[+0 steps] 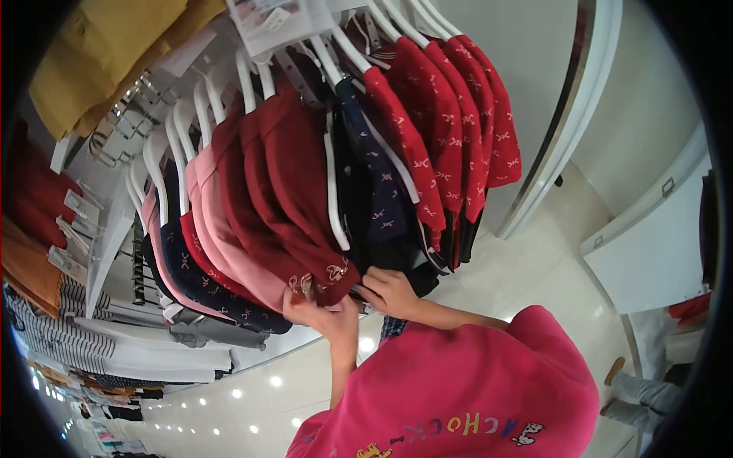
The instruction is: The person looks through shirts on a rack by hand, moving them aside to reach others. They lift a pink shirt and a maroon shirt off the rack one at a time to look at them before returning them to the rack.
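Left of the navy patterned garment, I grasp the maroon garment near its embroidered lower edge with the left hand, right hand alongside, grip indeterminate; handling is under way, garment hanging, not taken down.

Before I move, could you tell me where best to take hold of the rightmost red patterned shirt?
I'd grip the white hanger just above the shoulder of the red patterned shirt, coming from the right: its outer face is exposed there, while neighbouring shirts crowd its left.
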The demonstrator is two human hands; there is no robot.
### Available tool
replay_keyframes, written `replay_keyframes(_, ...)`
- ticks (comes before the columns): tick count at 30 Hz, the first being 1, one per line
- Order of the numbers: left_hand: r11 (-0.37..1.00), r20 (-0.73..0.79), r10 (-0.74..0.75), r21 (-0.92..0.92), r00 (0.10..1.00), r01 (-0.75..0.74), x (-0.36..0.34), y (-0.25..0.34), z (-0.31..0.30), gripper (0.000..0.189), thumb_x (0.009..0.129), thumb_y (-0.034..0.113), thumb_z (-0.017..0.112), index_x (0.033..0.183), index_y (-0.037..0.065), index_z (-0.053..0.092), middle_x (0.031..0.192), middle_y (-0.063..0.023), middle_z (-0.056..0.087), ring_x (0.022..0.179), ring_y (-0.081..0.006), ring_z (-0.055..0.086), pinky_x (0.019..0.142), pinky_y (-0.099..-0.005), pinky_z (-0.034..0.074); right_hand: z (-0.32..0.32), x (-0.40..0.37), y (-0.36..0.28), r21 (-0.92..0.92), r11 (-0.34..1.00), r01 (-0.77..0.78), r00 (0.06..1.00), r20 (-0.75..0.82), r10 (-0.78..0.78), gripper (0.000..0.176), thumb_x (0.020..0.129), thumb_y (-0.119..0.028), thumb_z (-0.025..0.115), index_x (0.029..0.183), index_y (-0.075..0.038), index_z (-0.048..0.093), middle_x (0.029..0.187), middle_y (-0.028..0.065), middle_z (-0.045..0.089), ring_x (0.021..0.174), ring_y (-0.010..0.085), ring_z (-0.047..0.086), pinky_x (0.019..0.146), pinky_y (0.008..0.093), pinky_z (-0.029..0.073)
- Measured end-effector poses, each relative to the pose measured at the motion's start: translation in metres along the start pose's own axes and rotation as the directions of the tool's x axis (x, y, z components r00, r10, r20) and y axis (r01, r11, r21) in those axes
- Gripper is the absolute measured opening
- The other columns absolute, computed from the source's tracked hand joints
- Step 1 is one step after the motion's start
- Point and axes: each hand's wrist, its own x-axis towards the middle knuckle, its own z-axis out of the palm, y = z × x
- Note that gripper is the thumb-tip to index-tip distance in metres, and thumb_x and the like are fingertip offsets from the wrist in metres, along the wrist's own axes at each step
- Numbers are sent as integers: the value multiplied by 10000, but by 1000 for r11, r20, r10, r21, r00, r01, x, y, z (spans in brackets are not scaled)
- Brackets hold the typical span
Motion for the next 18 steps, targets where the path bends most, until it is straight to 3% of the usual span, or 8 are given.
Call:
replay_keyframes(2,983,-209,184,30,960,-182,-18,12,-14,309,750,35,708,1053,17,648,893,-123,623,829,-372,621,838,-455,511,3,-7,-1,32,999,-8,1000,4,7,123,889,-158,687,901,-56,619,855,102,580,690,308,632,604,398,528)
replay_keyframes(4,818,87,413,-474,906,-327,-25,14,-19,362,733,45,728,1081,13,635,1035,-163,617,1013,-373,599,944,-470,472,15,-22,10,149,988,27,1000,-10,-26,126,887,-159,682,917,-51,625,900,105,604,709,309,640,617,402,533)
replay_keyframes(5,729,212,477,-638,853,-249,-26,21,-18,379,731,50,737,1093,14,632,1094,-177,615,1090,-374,588,992,-475,454,28,-40,28,245,967,63,998,-28,-58,135,883,-162,682,926,-47,627,927,109,615,723,310,646,624,405,534)
replay_keyframes(8,814,554,220,-558,803,161,2,75,19,381,801,100,753,1161,48,644,1294,-219,551,1259,-399,510,1063,-482,422,37,-45,-8,749,627,-215,905,-89,417,204,858,-186,699,976,-25,659,1000,143,650,753,318,665,654,417,547)
replay_keyframes(10,898,548,134,-420,826,132,12,85,45,379,829,152,763,1192,105,668,1477,-290,363,1384,-455,365,1118,-514,364,4,-39,5,244,966,-82,995,-30,92,225,861,-186,695,1010,-19,676,1005,154,657,743,320,670,654,424,558)
replay_keyframes(13,929,637,217,-367,740,42,11,68,84,310,852,159,750,1158,192,715,1554,-357,153,1453,-537,203,1186,-544,251,-2,-49,21,-77,997,4,981,195,11,213,883,-161,671,1035,-13,688,1040,153,664,715,327,677,637,420,570)
replay_keyframes(16,826,799,128,-414,588,383,2,39,115,271,879,132,709,1132,38,688,1278,-282,569,1197,-433,567,1035,-456,447,-14,-38,12,-57,996,-63,991,111,69,185,883,-148,667,1017,-22,690,1070,131,666,691,317,679,608,407,569)
replay_keyframes(18,811,725,101,-457,681,366,-13,19,128,239,905,154,698,1090,4,686,1049,-204,686,1030,-401,638,937,-427,485,-23,-33,15,-38,996,-80,997,10,80,134,884,-150,680,986,-67,699,1009,92,649,686,289,676,598,390,562)
